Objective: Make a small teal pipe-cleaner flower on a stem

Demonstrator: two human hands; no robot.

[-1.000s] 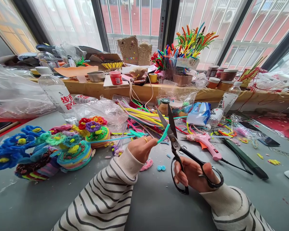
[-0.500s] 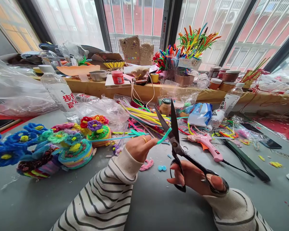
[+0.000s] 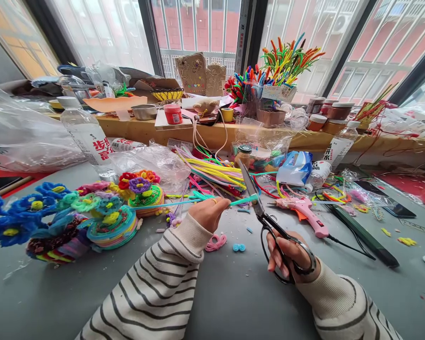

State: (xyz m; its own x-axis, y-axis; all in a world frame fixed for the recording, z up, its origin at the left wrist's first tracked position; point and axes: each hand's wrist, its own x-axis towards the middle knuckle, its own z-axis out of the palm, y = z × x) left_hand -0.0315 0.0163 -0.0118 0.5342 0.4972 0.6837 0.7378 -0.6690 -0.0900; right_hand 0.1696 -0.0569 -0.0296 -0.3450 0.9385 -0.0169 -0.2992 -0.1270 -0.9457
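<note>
My left hand (image 3: 209, 213) pinches a turquoise pipe cleaner (image 3: 241, 201), whose long tail runs off to the left behind the hand. Its short end points right and meets the blades of the black scissors (image 3: 258, 208). Through the scissors' handles go the fingers of my right hand (image 3: 292, 255), and the blades are closed or nearly so on the pipe cleaner. Below on the table lie a small light-blue bow-shaped piece (image 3: 238, 247) and a pink looped piece (image 3: 216, 242).
Pipe-cleaner flowers (image 3: 35, 205) and coiled round bases (image 3: 109, 231) stand at the left. A bundle of pipe cleaners (image 3: 216, 170) lies behind my hands. To the right are a pink glue gun (image 3: 304, 210), a dark green bar (image 3: 364, 236) and a phone (image 3: 393, 205).
The scissors have gone from wide apart to closed or nearly closed at the pipe cleaner's end. My right hand's fingers have drawn together, and the pipe cleaner's bent tip now points straighter.
</note>
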